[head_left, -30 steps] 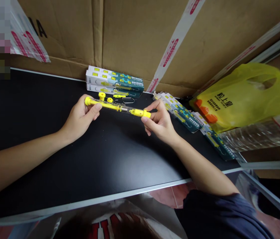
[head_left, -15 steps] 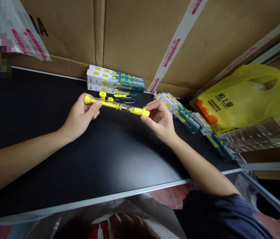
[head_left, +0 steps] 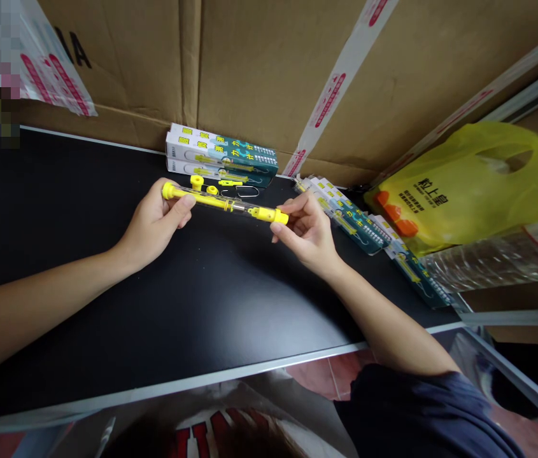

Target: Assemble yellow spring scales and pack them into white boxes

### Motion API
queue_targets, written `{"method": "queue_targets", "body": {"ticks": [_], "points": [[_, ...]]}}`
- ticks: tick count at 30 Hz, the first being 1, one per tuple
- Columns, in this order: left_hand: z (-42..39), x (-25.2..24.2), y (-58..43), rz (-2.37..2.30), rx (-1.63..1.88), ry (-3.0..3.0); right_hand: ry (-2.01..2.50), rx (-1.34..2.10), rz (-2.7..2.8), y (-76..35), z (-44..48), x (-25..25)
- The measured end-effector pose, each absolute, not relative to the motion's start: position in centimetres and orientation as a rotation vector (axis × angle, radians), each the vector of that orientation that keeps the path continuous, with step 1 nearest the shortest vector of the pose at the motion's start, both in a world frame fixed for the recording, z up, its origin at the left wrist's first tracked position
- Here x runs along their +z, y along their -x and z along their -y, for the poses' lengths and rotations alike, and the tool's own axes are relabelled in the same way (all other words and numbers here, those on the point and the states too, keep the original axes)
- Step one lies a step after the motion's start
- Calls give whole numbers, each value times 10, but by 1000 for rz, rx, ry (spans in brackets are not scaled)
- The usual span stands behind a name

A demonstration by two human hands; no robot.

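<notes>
While the left hand is gripping one end of the clear-and-yellow tube, the right hand is pinching its other end between thumb and finger, both hands holding it above the black surface. Just beyond it, two small yellow pieces, a yellow strip and what looks like a metal hook are lying near the stacked boxes.

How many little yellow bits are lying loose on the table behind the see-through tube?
3: a bigger cap, a smaller cap right of it, and a flat strip farther right. The tube may hide more.
</notes>
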State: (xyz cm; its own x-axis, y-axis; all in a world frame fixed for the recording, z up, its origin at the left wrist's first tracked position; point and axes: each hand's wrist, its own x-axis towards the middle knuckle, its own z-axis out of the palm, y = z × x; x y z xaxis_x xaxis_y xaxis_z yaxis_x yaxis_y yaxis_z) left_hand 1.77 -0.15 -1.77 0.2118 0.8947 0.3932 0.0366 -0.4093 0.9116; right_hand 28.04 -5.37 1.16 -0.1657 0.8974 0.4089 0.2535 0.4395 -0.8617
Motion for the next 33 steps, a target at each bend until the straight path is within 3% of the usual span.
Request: {"method": "queue_targets", "body": {"ticks": [33], "points": [[5, -12, -19, -940, 1286, -1639, 1017, 871, 1651, -281, 55, 25]]}}
